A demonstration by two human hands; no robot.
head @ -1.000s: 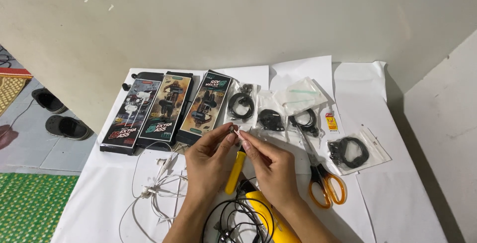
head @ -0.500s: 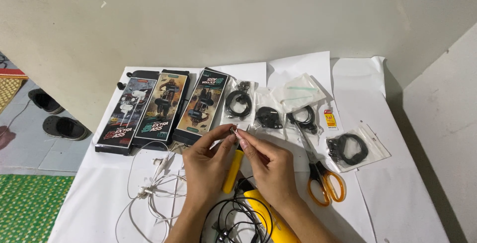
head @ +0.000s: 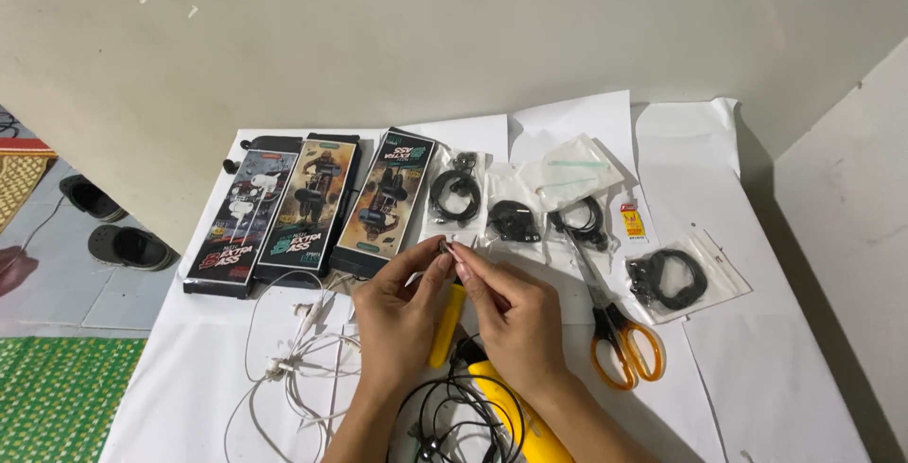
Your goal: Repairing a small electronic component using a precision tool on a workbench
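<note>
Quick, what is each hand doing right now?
Left hand: fingertips pinched on a tiny part, too small to identify.
Right hand: fingertips pinched on the same part.

Three long printed boxes (head: pixel 312 208) lie side by side; four clear bags hold coiled black cables (head: pixel 455 193); one more bag holds something pale green (head: pixel 570 172); one pair of orange-handled scissors (head: pixel 619 340); one tangle of white earphones (head: pixel 298 364); two shoes (head: pixel 112 227) on the floor

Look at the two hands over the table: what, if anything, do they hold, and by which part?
Left hand and right hand pinch one tiny object between their fingertips; it is too small to identify, so the part held cannot be told.
</note>
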